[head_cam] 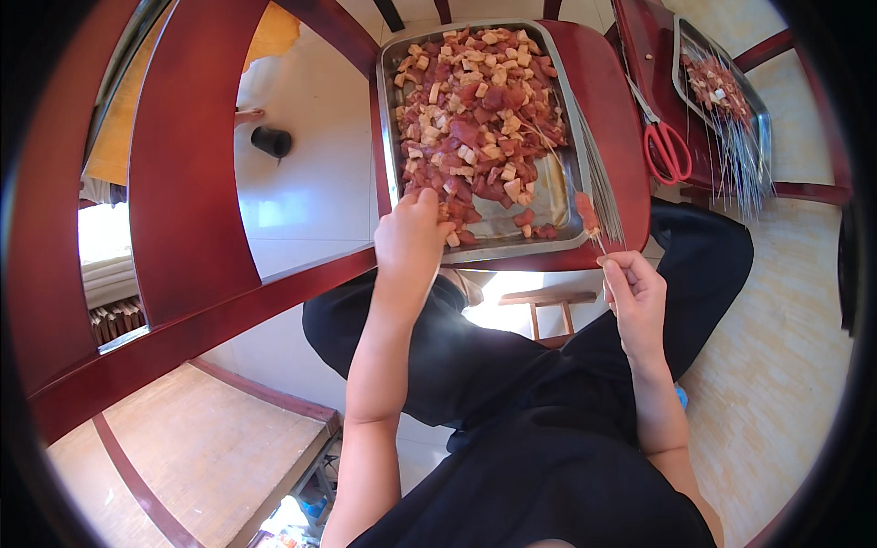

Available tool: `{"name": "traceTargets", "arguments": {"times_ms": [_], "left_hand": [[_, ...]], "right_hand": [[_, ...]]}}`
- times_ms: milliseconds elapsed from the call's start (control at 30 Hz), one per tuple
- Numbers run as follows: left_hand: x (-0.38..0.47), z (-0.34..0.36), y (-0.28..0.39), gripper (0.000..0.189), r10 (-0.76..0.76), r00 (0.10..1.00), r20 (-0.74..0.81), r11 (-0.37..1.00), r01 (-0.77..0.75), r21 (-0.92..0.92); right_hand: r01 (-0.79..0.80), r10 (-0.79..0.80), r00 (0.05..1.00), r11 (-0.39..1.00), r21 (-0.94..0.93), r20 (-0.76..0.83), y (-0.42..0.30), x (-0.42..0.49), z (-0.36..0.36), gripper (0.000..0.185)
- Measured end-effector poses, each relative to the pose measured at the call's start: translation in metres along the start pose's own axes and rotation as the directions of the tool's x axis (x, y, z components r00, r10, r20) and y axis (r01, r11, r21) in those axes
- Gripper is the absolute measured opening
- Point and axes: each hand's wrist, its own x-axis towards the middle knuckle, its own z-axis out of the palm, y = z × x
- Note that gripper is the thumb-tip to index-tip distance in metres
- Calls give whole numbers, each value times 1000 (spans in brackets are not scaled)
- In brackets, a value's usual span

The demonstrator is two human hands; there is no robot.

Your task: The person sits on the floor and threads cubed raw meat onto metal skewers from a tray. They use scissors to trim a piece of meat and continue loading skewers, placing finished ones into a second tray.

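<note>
A steel tray holds a heap of raw cubed meat, red chunks mixed with pale fatty ones. My left hand is at the heap's near left edge, fingertips among the pieces; whether they grip one is hidden. Between the fingers and thumb of my right hand is a thin metal skewer, with a few pieces of meat threaded on its upper part. That skewer is tilted, just off the tray's near right corner. Several bare metal skewers lie along the tray's right side.
Under the tray is a red wooden chair seat. To the right, red-handled scissors lie by a second tray of loaded skewers. The chair's backrest rises at left. A small wooden stool and a black cup-like object are lower down.
</note>
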Motion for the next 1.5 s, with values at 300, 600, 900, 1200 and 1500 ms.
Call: {"name": "traceTargets", "arguments": {"times_ms": [300, 600, 900, 1200, 1500], "left_hand": [[21, 8, 20, 37, 74, 997, 10, 551, -32, -834], [10, 22, 9, 16, 291, 957, 2, 957, -291, 14], [21, 12, 31, 24, 124, 964, 234, 471, 150, -869], [49, 5, 13, 25, -65, 997, 44, 466, 69, -882], [45, -5, 11, 27, 7, 986, 169, -226, 166, -960]], "right_hand": [[56, -56, 998, 998, -17, 8, 5, 0, 5, 12], [23, -23, 1000, 999, 22, -9, 7, -3, -5, 12], [-20, 19, 1000, 998, 57, 21, 3, -4, -2, 13], [-24, 22, 999, 997, 70, 31, 3, -6, -2, 12], [124, -116, 990, 986, -111, 78, 10, -10, 3, 11]]}}
